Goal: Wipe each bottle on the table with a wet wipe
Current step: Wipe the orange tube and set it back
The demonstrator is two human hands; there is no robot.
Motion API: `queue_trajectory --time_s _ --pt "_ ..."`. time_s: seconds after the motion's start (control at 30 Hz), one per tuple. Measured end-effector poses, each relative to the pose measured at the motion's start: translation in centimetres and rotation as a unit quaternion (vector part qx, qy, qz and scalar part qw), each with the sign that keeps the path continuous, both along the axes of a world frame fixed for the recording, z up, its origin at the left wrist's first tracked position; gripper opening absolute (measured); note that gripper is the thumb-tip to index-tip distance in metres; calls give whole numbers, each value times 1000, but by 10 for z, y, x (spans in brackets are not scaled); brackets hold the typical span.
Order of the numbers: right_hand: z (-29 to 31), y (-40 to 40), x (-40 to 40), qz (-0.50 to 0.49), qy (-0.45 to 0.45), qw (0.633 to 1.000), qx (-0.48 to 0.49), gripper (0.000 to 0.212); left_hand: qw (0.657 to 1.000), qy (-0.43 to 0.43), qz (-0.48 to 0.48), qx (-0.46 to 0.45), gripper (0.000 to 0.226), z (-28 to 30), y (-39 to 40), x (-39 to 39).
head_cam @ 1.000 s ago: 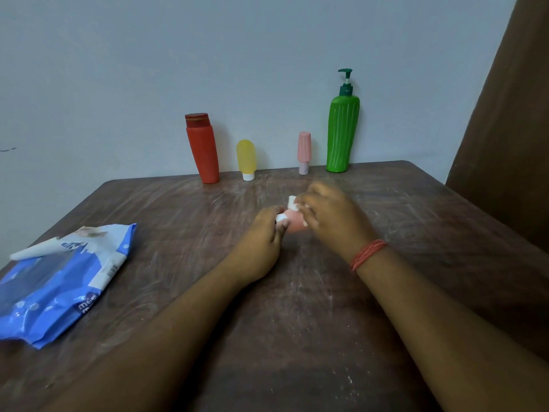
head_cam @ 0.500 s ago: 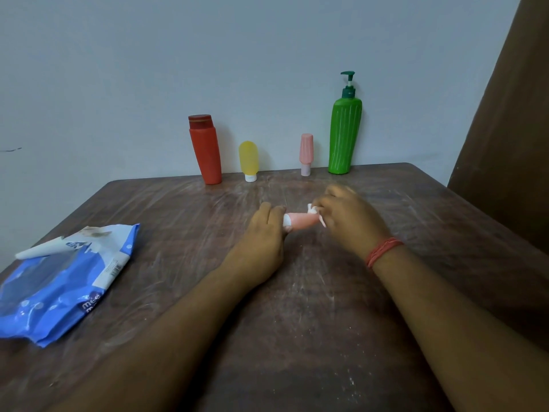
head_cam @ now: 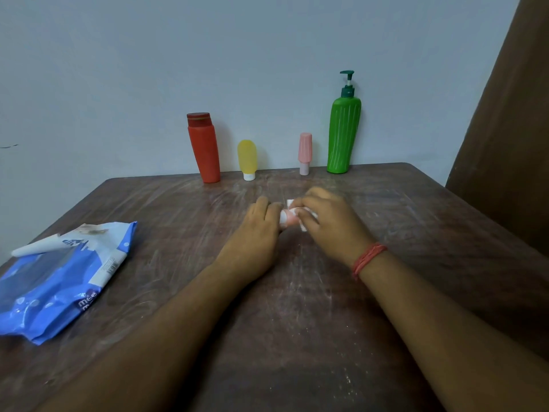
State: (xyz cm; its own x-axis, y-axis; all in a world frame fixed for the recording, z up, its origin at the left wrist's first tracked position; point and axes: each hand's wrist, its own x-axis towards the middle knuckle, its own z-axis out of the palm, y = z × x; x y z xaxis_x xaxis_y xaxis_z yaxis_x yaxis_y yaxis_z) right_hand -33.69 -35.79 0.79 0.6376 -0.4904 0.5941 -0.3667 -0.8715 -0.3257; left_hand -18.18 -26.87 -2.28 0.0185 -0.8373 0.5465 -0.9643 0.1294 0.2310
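A small pink bottle with a white cap [head_cam: 287, 218] lies sideways at the table's middle. My left hand [head_cam: 258, 230] grips its cap end. My right hand [head_cam: 325, 221] wraps a white wet wipe [head_cam: 303, 223] round the bottle's body, hiding most of it. Along the back edge by the wall stand a red bottle [head_cam: 203, 147], a yellow tube [head_cam: 247, 159], a slim pink bottle [head_cam: 305, 153] and a tall green pump bottle [head_cam: 344, 129].
A blue wet-wipe pack [head_cam: 56, 281] lies at the left edge of the brown scuffed table [head_cam: 297, 337]. A brown curtain [head_cam: 505, 114] hangs at the right. The wall stands directly behind the bottles.
My right hand slid left along the small pink bottle with the wipe, covering the body that showed half a second ago. My left hand stayed on the cap end.
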Motion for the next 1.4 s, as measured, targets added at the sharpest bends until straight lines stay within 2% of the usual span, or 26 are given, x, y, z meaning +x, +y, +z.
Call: queue_trajectory --time_s 0.1,0.33,0.47,0.6,0.77,0.97,1.13,1.4 --pt "2 9 7 31 10 999 -25 17 1000 -1 -4 -10 31 0 2 2" --pt "-5 -24 -12 -82 20 996 15 20 1000 2 21 -14 37 2 1 0" --pt "-6 -25 -12 -93 -32 994 47 19 998 44 32 -27 37 2 2 3" --pt "-2 -9 -2 -69 -108 991 36 23 996 64 51 -40 33 2 2 6" --pt "-3 20 13 20 -47 997 -56 19 997 47 23 -57 16 4 3 3" --pt "1 6 4 -57 -54 995 -67 18 996 61 30 -59 25 3 2 -1" --pt "0 19 12 3 -16 996 -88 19 996 69 27 -58 15 3 3 1" --pt "-1 19 11 17 10 990 -136 14 998 25 13 -57 14 5 6 -4"
